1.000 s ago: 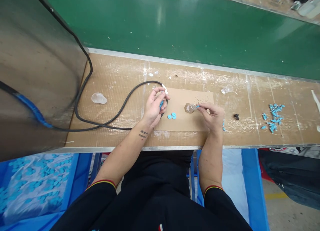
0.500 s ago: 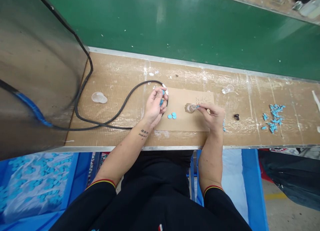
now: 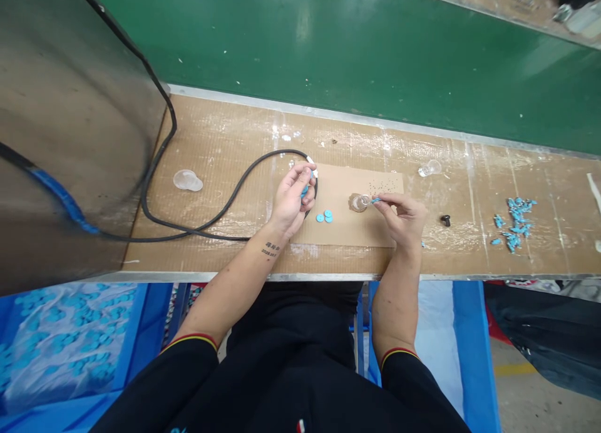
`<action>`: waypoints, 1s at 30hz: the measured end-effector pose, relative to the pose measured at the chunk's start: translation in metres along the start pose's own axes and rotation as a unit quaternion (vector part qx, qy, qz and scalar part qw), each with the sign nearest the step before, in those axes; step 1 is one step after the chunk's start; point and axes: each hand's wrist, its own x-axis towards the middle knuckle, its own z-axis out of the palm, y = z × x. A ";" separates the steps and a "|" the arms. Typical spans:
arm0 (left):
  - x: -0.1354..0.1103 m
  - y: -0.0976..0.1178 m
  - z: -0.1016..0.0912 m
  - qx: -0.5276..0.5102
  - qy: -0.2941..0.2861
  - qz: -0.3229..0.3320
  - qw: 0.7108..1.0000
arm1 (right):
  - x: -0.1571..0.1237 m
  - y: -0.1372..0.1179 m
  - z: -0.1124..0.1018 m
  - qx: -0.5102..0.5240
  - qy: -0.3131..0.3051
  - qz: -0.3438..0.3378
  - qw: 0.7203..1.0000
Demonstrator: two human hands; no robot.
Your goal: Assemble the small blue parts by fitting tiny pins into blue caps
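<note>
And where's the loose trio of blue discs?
In the head view, the trio of blue discs lies on the smaller cardboard sheet, just right of the left hand.

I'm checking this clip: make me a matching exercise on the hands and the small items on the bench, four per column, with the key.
1. left hand
2. right hand
3. three blue discs
4. small black piece

A. lying between the right hand and a cluster of blue parts
B. holding several blue pieces
C. pinching one small blue item beside a clear round object
D. lying on the cardboard sheet

Pairs: 1-B, 2-C, 3-D, 4-A
</note>
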 end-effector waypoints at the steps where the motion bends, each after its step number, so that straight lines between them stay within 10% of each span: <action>1: 0.000 0.000 0.000 -0.003 0.000 -0.001 1.000 | 0.000 -0.001 0.000 -0.004 -0.009 0.000 1.000; 30: -0.001 -0.001 -0.003 0.012 -0.027 0.001 1.000 | 0.000 -0.001 0.000 -0.009 -0.029 0.004 1.000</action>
